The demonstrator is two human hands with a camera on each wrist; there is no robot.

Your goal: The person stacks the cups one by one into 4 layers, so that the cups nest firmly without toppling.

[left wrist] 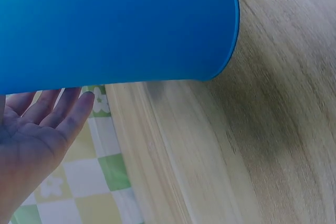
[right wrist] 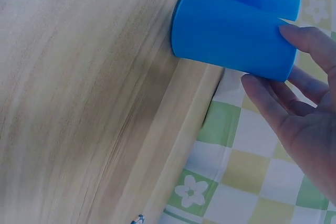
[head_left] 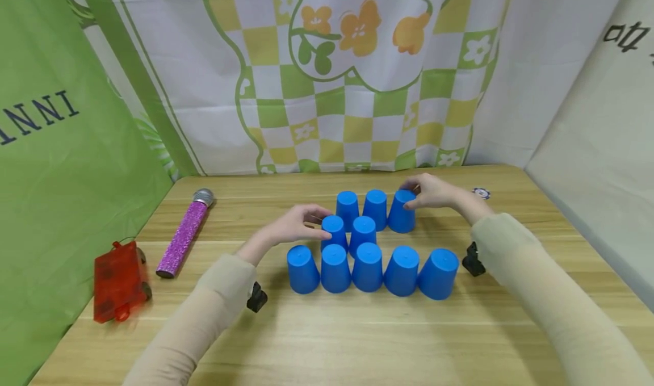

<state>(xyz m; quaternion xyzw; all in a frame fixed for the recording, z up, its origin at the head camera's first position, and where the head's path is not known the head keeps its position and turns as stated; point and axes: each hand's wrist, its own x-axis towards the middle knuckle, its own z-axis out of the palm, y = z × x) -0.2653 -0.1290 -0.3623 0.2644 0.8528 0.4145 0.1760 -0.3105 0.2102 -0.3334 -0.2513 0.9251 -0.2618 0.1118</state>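
Note:
Blue plastic cups stand upside down in rows on the table. My left hand [head_left: 293,225] is at the left cup [head_left: 334,233] of the middle pair, thumb at its near side and fingers behind it. In the left wrist view, a large blue cup [left wrist: 115,30] partly hides the fingers [left wrist: 76,114]. At the back row of three, my right hand [head_left: 431,192] grips the rightmost cup [head_left: 402,213] near its raised base. The right wrist view shows thumb and fingers on opposite sides of that cup [right wrist: 231,35].
Several blue cups, including a middle one [head_left: 368,268], form the front row. A glittery purple microphone [head_left: 185,238] and a red toy with wheels [head_left: 118,281] lie at left. A small round chip [head_left: 481,193] sits back right. A patterned curtain [head_left: 357,125] hangs behind the table [head_left: 327,340].

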